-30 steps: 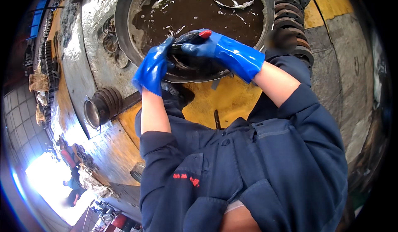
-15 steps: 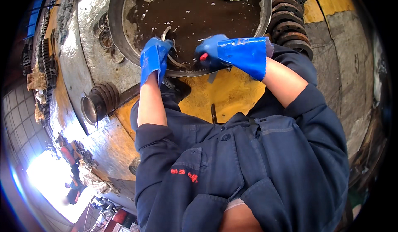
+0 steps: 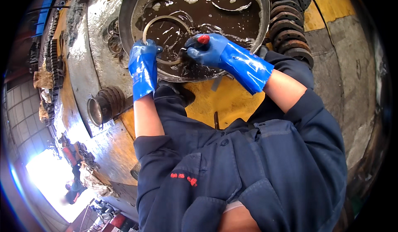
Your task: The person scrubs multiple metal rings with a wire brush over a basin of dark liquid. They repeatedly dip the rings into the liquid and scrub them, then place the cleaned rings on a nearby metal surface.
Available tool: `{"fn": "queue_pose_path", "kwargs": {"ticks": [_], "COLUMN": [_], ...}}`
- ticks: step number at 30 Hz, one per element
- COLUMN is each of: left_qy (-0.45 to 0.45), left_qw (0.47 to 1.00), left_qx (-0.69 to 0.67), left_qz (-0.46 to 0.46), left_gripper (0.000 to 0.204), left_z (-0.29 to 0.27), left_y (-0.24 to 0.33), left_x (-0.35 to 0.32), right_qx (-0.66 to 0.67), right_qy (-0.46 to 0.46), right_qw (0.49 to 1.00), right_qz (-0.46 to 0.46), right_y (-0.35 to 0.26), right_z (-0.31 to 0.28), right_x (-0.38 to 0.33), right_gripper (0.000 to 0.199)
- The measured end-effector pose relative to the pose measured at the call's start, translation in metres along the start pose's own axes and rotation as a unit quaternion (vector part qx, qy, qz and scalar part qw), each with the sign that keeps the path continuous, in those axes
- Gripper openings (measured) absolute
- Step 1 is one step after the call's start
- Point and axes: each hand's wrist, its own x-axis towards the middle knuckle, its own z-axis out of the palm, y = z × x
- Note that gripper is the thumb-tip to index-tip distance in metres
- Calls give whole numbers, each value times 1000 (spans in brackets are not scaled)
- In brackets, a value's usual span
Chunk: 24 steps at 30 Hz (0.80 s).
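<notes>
A thin metal ring (image 3: 166, 17) is held over a large round metal basin (image 3: 125, 29) filled with dark, murky liquid flecked with pale foam. My left hand (image 3: 143, 62), in a blue rubber glove, is closed around the ring's left side. On the ring's right side is my right hand (image 3: 207, 51), gloved alike and closed on a small tool with a red end (image 3: 203, 39). Most of that tool is hidden in the fist, so its kind does not show. The ring's lower edge lies close to the liquid, near the basin's near wall.
Several rusty round flanges (image 3: 286, 29) stand in a row right of the basin. Loose rings (image 3: 115, 39) lie at its left, and a ribbed metal cylinder (image 3: 105, 105) rests nearer me. Yellow flooring (image 3: 232, 97) shows between my legs. Another person (image 3: 74, 190) is far off at lower left.
The ring has come up into view out of the dark liquid. My left hand has shifted left, and my right hand has turned, with the red end now higher. Liquid is stirred.
</notes>
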Motion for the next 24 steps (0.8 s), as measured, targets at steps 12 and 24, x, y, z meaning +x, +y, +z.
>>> {"fn": "queue_pose_path", "kwargs": {"ticks": [12, 24], "left_qy": [-100, -111], "left_qw": [975, 986], "left_qx": [-173, 102], "left_qz": [-93, -75], "left_gripper": [27, 29], "left_z": [10, 29], "left_y": [-28, -19], "left_x": [2, 14], "right_qx": [140, 395], "right_qy": [253, 59], "right_qw": [957, 912], "right_qz": [31, -90], "right_y": [66, 1], "right_z": [-10, 20], "right_x": [61, 66], "right_gripper": [36, 41]}}
